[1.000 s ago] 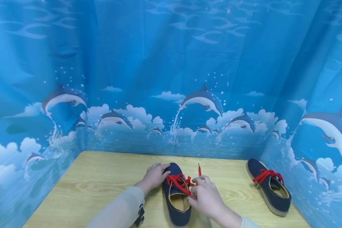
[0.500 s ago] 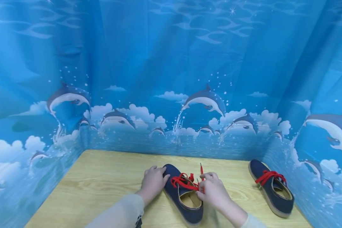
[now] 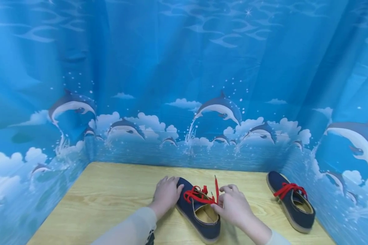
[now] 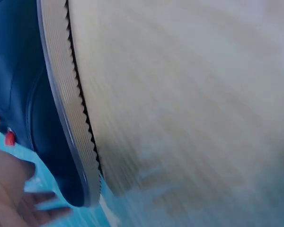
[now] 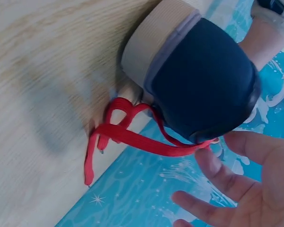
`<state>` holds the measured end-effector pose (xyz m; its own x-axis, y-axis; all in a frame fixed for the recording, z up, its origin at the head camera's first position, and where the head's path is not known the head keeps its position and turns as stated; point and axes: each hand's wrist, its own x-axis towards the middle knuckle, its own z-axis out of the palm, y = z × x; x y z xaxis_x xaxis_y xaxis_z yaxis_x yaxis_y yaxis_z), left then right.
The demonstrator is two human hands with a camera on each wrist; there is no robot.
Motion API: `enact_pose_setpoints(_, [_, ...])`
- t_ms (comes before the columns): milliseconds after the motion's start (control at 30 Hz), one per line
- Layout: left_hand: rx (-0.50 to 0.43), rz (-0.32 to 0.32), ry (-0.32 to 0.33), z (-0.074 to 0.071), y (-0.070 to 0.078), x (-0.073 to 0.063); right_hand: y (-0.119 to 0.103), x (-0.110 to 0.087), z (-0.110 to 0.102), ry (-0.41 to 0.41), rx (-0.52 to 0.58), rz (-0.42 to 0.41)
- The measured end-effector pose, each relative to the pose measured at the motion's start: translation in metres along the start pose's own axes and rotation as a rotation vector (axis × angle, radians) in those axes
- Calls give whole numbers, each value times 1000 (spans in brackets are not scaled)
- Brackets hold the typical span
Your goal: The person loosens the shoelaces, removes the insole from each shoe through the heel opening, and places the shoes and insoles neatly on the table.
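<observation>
A dark blue shoe (image 3: 208, 231) with a pale sole stands on the table, its toe pointing away and to the left. My left hand (image 3: 166, 193) holds its toe from the left side, with the thumb over the upper. Red shoelaces (image 3: 196, 196) are threaded through the front. To the right of the opening, my right hand (image 3: 234, 206) pinches a lace between thumb and index finger. From that pinch the lace (image 5: 146, 144) stretches away in the right wrist view, with loose ends beyond the shoe. The left wrist view shows the ribbed sole (image 4: 68, 85) close up and the left hand (image 4: 12, 194) near the toe.
A matching dark blue shoe (image 3: 303, 216) with tied red laces (image 3: 289, 189) stands at the table's right edge. The wood-grain table (image 3: 110, 190) backs onto a blue dolphin-print curtain (image 3: 171, 85), which also hangs along both sides.
The shoe has turned, its heel swinging right while its toe shifted slightly left. My right hand moved right with the lace. My left hand stayed at the toe.
</observation>
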<state>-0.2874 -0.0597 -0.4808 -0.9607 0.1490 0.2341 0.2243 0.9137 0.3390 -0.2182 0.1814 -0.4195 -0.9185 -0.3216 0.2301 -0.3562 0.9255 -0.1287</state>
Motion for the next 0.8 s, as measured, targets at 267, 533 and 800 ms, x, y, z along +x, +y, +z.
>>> enact_pose_setpoints(267, [-106, 182, -143, 2, -14, 19, -4, -7, -1, -66, -2, 14])
enact_pose_setpoints(533, [-56, 202, -180, 3, -27, 14, -2, -5, 6, -42, 36, -3])
enact_pose_setpoints(800, [-28, 182, -147, -7, -35, 3, 7, 4, 11, 12, 28, -14])
